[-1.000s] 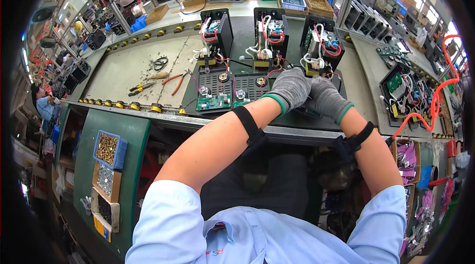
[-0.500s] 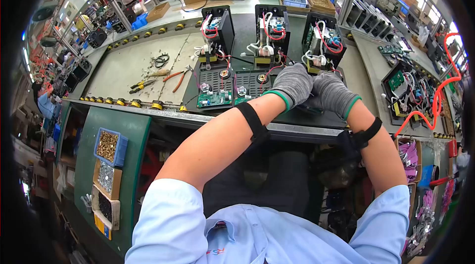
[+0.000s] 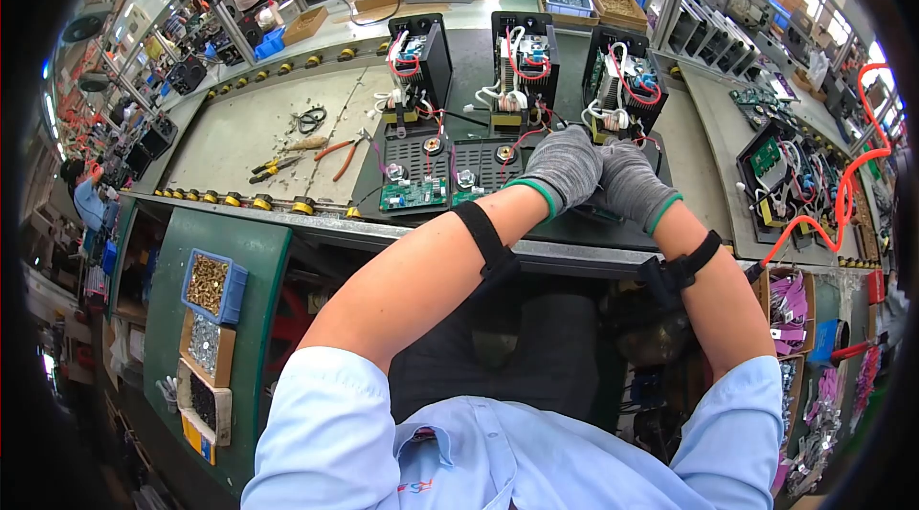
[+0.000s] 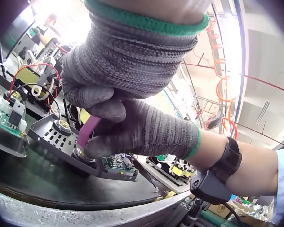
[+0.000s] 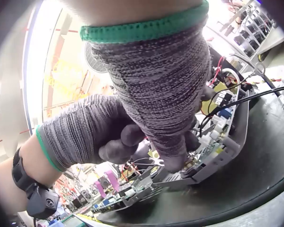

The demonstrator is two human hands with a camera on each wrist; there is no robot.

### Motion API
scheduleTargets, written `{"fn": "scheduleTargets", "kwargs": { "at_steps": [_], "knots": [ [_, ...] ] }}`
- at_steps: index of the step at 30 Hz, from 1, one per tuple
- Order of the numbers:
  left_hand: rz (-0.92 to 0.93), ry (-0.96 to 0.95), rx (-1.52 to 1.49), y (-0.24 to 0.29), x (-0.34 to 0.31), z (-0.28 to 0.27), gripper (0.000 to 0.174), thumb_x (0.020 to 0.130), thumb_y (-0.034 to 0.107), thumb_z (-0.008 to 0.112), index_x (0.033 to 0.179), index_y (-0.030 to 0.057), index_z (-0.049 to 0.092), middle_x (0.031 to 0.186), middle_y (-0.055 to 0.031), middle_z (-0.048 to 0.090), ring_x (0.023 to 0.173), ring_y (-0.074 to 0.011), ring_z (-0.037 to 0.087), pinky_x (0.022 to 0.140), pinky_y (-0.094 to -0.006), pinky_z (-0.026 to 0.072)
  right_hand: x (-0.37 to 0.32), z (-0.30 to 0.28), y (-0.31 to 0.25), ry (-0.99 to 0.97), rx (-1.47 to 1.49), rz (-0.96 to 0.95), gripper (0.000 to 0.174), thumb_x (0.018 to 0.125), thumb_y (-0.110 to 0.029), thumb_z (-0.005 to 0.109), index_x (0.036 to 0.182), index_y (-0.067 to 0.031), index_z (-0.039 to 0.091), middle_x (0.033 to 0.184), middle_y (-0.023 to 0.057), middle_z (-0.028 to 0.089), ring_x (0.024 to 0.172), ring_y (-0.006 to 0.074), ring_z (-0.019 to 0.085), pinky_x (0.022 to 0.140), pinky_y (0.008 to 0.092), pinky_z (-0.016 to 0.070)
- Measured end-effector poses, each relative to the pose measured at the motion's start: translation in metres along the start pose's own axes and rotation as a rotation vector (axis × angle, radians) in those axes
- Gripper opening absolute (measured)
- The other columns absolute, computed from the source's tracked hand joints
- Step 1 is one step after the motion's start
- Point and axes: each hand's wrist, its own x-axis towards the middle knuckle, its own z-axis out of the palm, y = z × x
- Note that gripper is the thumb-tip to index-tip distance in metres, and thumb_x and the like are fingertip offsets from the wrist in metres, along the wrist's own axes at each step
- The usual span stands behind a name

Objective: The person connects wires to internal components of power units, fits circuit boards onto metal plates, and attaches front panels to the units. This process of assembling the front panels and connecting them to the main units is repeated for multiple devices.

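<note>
Both hands wear grey knit gloves with green cuffs and meet at the front of the rightmost upright power unit (image 3: 627, 84). The left hand (image 3: 565, 168) has curled fingers right against the right hand (image 3: 637, 187); what lies within its grip is hidden. From a round metal fitting on a slotted black panel (image 4: 57, 137), a flat purple wire strip (image 4: 88, 131) runs up between the right hand's curled thumb and fingers in the left wrist view. Green circuit boards (image 4: 117, 163) sit on the panel below the fingers.
Two more upright units (image 3: 418, 60) with slotted panels and a circuit board (image 3: 414, 196) stand to the left. Pliers (image 3: 337, 158) and cutters (image 3: 275, 170) lie on the bench. A coiled orange air hose (image 3: 842, 194) hangs at right. Screw bins (image 3: 212, 288) stand at lower left.
The right hand and forearm shifted slightly outward to the right, then came back in toward the left hand. The left hand stays nearly in place.
</note>
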Motion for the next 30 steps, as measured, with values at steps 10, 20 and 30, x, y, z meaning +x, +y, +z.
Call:
{"fn": "scheduleTargets", "kwargs": {
  "at_steps": [10,20,30],
  "knots": [
    [-0.008,0.033,-0.021,-0.006,0.01,0.014,0.026,0.094,0.016,0.059,0.11,0.0005,0.072,0.112,-0.025,0.067,0.104,-0.039,0.069,0.089,-0.0466,0.0566,0.008,0.007,0.006,-0.023,-0.096,-0.03,0.042,0.076,-0.038,0.079,0.11,-0.0149,0.07,0.105,0.0134,0.072,0.095,0.036,0.068,0.088,0.0453,0.0528],
    [-0.026,0.043,-0.05,-0.004,0.006,0.009,0.025,0.096,0.016,0.057,0.109,0.0011,0.071,0.109,-0.0233,0.066,0.102,-0.0377,0.07,0.087,-0.0467,0.0571,0.011,0.02,0.02,0.104,-0.011,-0.19,0.047,0.085,-0.053,0.069,0.113,-0.0159,0.071,0.105,0.0127,0.074,0.098,0.0355,0.069,0.088,0.0448,0.0536],
    [0.055,0.047,0.0,-0.002,0.0,0.003,0.023,0.091,0.016,0.062,0.106,0.0016,0.073,0.108,-0.0237,0.065,0.101,-0.0379,0.07,0.086,-0.0456,0.0577,-0.002,0.015,0.027,0.001,-0.045,-0.122,0.041,0.085,-0.048,0.07,0.112,-0.0178,0.071,0.101,0.0128,0.073,0.097,0.0345,0.069,0.087,0.0463,0.053]
  ]
}}
